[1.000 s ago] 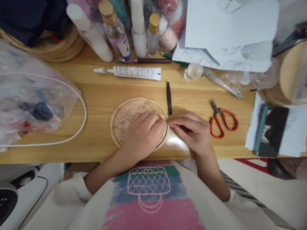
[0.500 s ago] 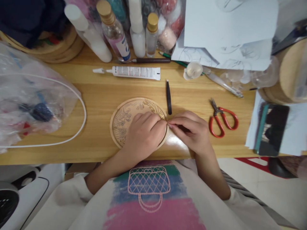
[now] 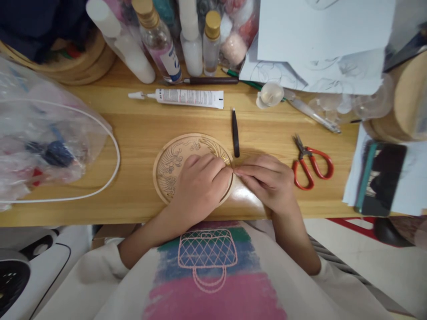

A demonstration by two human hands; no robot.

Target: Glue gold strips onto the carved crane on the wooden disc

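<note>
A round wooden plaque point(image 3: 173, 146) lies on the table, its face carved with outlined wave-like and cloud-like lines. Gold-coloured lines show in the design at its upper right. My left hand point(image 3: 202, 182) rests across the plaque with its fingers curled, and the fingertips meet at the right rim; whatever they pinch is hidden. Just beyond that rim, my right hand point(image 3: 267, 180) has thumb and forefinger pressed together almost against the left fingertips. Anything between them is too small to name. Black tweezers point(image 3: 235, 135) lie above the gap between the hands.
Red-handled pliers point(image 3: 308, 162) lie right of my right hand. Behind the plaque are a white glue tube point(image 3: 190, 98), a dark-handled tool point(image 3: 213, 81) and several bottles point(image 3: 163, 53). A plastic bag point(image 3: 50, 142) and white cable point(image 3: 117, 162) occupy the left; a phone point(image 3: 383, 182) sits at right.
The camera view has shifted slightly. Both hands keep nearly the same pose at the plaque's right rim; the right hand's back has turned or shifted a little to the right.
</note>
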